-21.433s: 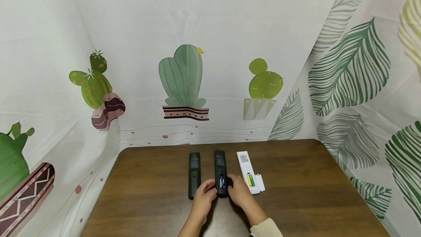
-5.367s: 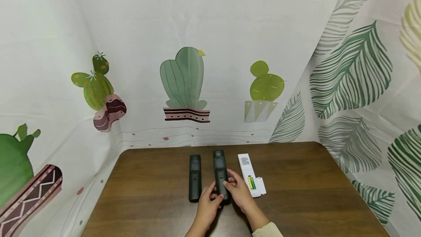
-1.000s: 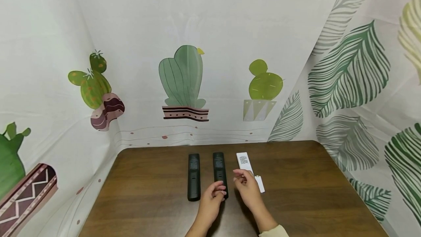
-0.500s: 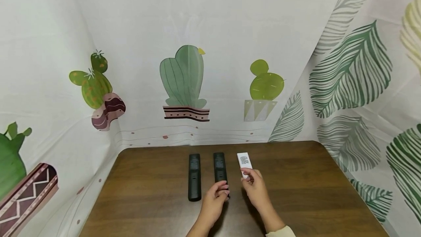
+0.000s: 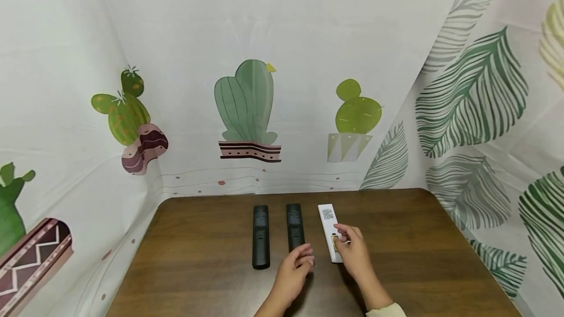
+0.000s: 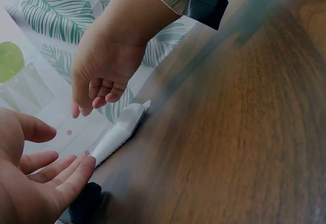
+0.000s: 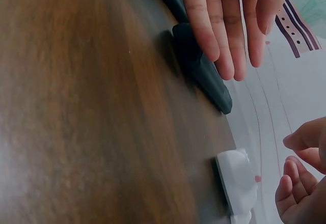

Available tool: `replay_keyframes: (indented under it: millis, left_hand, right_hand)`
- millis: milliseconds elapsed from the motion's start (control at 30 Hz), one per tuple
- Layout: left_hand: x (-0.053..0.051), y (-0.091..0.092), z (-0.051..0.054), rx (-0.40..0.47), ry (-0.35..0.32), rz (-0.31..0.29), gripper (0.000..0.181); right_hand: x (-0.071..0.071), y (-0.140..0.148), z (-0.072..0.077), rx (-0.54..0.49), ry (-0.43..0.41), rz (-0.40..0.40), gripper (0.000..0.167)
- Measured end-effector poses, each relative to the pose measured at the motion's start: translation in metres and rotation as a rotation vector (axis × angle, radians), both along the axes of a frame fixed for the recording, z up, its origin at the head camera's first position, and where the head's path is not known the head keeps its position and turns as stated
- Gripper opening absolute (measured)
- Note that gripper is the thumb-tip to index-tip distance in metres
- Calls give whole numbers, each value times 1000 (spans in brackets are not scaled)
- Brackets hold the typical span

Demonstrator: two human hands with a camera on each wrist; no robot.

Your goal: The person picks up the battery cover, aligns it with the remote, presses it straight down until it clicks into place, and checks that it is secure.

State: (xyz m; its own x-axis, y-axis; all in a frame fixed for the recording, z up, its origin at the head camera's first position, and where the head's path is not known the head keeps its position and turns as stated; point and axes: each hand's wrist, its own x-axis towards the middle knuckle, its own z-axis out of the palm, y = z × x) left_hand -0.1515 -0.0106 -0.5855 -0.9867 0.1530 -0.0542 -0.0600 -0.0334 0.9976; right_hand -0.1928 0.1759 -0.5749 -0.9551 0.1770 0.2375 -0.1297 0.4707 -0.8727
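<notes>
A white remote control [image 5: 327,215] lies back side up at the right of the row, its battery compartment uncovered with a yellow-green battery [image 5: 334,241] partly showing. My right hand [image 5: 356,253] hovers over its right side, fingers loosely bent; both wrist views show a gap and nothing in the fingers. The loose battery cover is hidden behind that hand in the head view. My left hand [image 5: 295,272], fingers relaxed and holding nothing, is by the near end of the middle black remote [image 5: 294,221], hiding that end. This remote's back is closed.
Another black remote [image 5: 261,238] lies face down at the left of the row. All rest on a brown wooden table [image 5: 198,248]. A white cloth [image 5: 304,23] printed with cacti and leaves hangs behind and at the sides.
Earlier, the middle remote's open compartment was covered while both hands held it, and it was laid down. Since then, my right hand has moved right over the white remote; my left has drifted slightly right.
</notes>
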Motion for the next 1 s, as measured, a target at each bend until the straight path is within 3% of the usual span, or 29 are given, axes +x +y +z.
replay_keyframes:
  millis: [500,1000]
  left_hand:
    - [1,1,-3,13,-33,-123,55]
    - [2,3,-4,23,-58,-158,60]
  right_hand:
    - [1,11,-5,79,-92,-12,42]
    - [1,22,-10,140,-169,-16,44]
